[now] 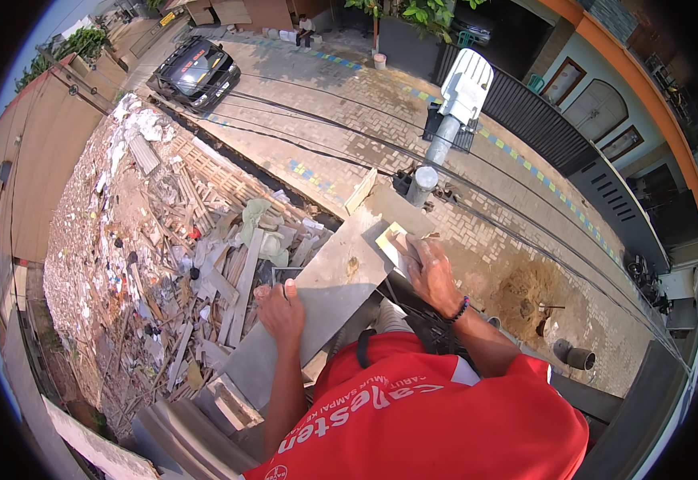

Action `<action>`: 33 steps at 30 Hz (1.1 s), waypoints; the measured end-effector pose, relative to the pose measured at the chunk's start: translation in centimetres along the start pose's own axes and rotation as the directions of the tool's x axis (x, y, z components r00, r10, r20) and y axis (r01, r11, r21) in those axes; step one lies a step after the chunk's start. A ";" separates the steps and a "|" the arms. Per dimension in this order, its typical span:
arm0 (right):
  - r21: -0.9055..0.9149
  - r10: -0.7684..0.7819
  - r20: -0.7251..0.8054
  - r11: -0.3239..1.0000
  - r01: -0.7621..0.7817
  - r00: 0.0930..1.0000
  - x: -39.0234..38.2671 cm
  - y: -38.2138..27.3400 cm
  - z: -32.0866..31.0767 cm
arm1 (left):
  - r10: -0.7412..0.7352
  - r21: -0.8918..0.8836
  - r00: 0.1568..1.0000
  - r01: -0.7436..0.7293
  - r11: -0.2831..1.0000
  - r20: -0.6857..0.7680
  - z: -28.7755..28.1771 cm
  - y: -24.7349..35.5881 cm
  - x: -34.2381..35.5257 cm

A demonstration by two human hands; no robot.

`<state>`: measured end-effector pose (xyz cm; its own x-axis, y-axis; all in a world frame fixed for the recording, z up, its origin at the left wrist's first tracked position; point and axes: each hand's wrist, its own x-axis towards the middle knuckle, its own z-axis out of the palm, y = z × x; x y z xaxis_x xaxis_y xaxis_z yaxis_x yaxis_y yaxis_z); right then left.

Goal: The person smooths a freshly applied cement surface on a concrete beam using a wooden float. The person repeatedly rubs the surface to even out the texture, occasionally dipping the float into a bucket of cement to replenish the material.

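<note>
A smooth grey concrete ledge (325, 276) runs diagonally in front of me, with a small damp-looking brown patch on its top. My left hand (282, 310) is at the ledge's left edge, fingers curled over it. My right hand (433, 276) is closed on a flat pale-yellow block (395, 242), which looks like a plasterer's float. The block lies against the ledge's right edge near its far end. The fingers partly cover it, so its full shape is hidden.
Far below on the left lies a heap of rubble and broken boards (205, 264). Overhead cables (341, 128) cross beyond the ledge, beside a street lamp (465, 84) on a metal pole. A dark car (197, 74) stands on the paved street, with a sand pile (529, 296) to the right.
</note>
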<state>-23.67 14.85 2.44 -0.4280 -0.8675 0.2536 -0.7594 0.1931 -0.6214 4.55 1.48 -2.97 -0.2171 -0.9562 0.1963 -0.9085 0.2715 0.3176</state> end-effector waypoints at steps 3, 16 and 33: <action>-0.056 0.089 -0.089 0.994 -0.094 0.992 2.0 3.6 0.5 | 0.038 0.004 0.998 -0.037 0.999 -0.049 0.7 -0.5 0.0; 0.020 0.101 -0.099 0.995 -0.100 0.990 0.7 2.7 -1.9 | -0.043 0.052 0.990 0.036 0.998 0.133 -1.2 -0.2 0.0; -0.088 -0.061 -0.077 0.995 0.054 0.995 4.4 3.6 0.2 | -0.025 0.089 0.993 0.015 0.996 0.113 -1.1 0.3 0.0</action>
<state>-28.19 11.65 1.22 -0.4176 -0.8398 0.3471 -0.8215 0.1857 -0.5391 4.67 1.67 -1.84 -0.2333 -0.9689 0.0825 -0.9398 0.2465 0.2368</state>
